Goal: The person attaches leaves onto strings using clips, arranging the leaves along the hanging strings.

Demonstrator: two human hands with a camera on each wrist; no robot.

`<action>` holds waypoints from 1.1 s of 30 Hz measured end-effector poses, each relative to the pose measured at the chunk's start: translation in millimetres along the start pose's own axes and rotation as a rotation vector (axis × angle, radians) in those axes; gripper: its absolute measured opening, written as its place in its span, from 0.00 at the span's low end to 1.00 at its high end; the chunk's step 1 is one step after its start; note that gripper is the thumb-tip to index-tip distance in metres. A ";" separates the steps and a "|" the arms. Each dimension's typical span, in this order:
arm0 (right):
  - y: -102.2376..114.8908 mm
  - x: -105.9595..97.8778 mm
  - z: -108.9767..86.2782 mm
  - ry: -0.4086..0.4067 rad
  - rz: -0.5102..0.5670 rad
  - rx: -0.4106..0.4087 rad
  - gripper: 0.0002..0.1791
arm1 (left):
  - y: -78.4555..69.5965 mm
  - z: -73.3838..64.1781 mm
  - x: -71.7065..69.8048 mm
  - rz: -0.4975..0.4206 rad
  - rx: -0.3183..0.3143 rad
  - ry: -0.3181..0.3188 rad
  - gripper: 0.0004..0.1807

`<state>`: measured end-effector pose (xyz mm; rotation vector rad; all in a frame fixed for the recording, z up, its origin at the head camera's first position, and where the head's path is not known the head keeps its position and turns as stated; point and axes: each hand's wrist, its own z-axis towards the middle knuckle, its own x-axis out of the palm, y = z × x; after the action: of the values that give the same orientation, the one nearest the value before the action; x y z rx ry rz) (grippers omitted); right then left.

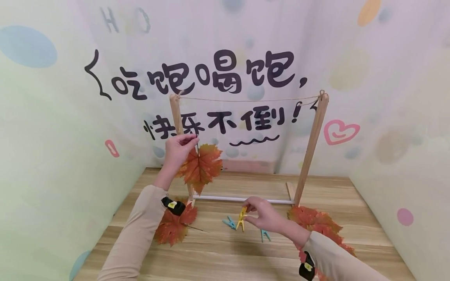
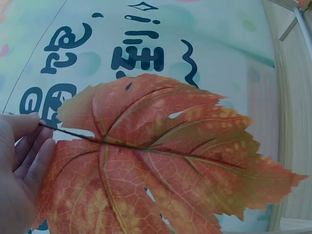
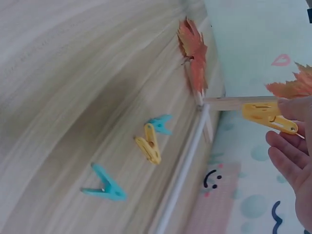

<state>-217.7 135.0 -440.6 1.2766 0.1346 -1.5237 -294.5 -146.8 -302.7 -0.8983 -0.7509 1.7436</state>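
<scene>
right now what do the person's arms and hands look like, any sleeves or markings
The left sleeve and right sleeve are long, plain and beige. A small black device sits by each cuff, left device and right device, each with a yellow patch. The left hand and right hand wear no gloves.

Place: enclosed nook, home or studio unclear
Table: wood-grain, walled in
Walls: pale, spotted, behind the table and at both its sides
Lettering: black, Chinese, above the table
</scene>
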 end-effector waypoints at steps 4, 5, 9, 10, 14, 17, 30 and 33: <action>8.4 -13.8 3.5 -0.012 -0.033 -0.032 0.16 | -4.4 4.7 2.1 0.016 0.050 -0.082 0.11; 10.4 -17.5 4.8 -0.010 -0.038 -0.043 0.16 | -5.4 5.8 2.6 0.027 0.062 -0.097 0.11; 16.6 -31.4 11.6 0.004 -0.040 -0.097 0.17 | -9.8 9.4 3.1 0.096 0.106 -0.164 0.10; 17.9 -34.9 13.4 0.006 -0.039 -0.112 0.18 | -10.6 10.1 3.1 0.109 0.108 -0.177 0.09; 22.1 -48.2 21.7 0.004 -0.059 -0.162 0.17 | -13.2 12.7 2.3 0.137 0.101 -0.204 0.09; 25.9 -58.1 28.4 -0.022 -0.084 -0.180 0.16 | -14.8 14.2 1.6 0.126 0.086 -0.185 0.09; 60.4 -91.7 61.3 -0.088 -0.142 -0.212 0.14 | -17.7 27.4 3.3 -0.044 0.055 -0.137 0.10; 65.7 -95.8 70.1 -0.081 -0.125 -0.244 0.14 | -17.7 29.0 3.5 -0.037 0.039 -0.140 0.10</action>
<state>-228.1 123.5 -305.8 1.0268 0.3428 -1.6087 -311.2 -140.2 -273.7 -0.7372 -0.8171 1.7958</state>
